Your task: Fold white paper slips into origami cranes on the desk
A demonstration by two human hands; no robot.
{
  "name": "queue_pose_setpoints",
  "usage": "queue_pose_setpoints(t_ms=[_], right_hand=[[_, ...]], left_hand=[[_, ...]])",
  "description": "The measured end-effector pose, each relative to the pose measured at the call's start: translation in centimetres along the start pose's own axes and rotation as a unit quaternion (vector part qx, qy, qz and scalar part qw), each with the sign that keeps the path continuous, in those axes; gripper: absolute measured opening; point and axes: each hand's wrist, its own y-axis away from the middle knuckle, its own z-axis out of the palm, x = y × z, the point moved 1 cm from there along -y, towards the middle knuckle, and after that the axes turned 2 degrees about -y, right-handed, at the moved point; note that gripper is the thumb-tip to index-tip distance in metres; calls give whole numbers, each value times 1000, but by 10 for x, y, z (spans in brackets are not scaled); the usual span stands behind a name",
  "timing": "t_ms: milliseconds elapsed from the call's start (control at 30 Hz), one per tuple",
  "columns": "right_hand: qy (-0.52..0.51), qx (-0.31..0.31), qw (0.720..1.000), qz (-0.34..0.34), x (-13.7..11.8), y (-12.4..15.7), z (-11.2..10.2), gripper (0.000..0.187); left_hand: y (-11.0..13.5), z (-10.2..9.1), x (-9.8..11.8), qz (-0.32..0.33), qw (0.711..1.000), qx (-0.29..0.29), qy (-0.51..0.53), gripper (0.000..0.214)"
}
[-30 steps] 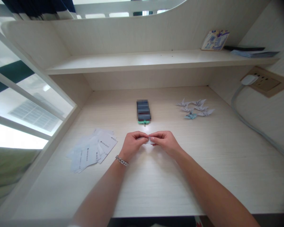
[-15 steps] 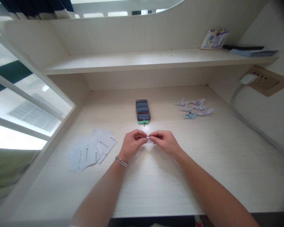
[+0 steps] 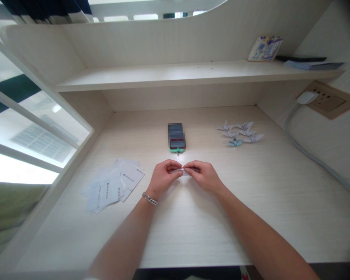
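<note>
My left hand (image 3: 163,177) and my right hand (image 3: 203,175) meet fingertip to fingertip over the middle of the pale wooden desk (image 3: 192,225). Both are closed in a pinch on a small folded piece of white paper (image 3: 185,172), which is mostly hidden by the fingers. A silver bracelet (image 3: 150,198) circles my left wrist. A phone in a green case (image 3: 176,137) lies flat just beyond the hands.
A loose pile of white paper slips (image 3: 112,186) lies to the left. Several folded paper cranes (image 3: 240,133) sit at the back right. A shelf (image 3: 177,76) overhangs the desk's rear. A wall socket (image 3: 323,101) with a plug and grey cable (image 3: 312,155) is on the right wall.
The hands stay at the same spot; the fingers have shifted slightly on the small paper between them.
</note>
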Motion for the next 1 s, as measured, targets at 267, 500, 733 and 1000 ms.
queue_pose_setpoints(t_ms=[267, 500, 733, 1000], right_hand=[[-49, -6, 998, 44, -1, -1, 2, 14], [-42, -26, 998, 35, -2, -1, 0, 12], [-13, -31, 999, 30, -3, -2, -4, 12], [-14, -30, 999, 22, -2, -1, -2, 12]], left_hand=[[2, 2, 0, 2, 1000, 10, -6, 24], [2, 2, 3, -11, 1000, -3, 29, 26], [0, 0, 5, -34, 996, -27, 79, 22], [1, 0, 4, -7, 999, -33, 12, 24]])
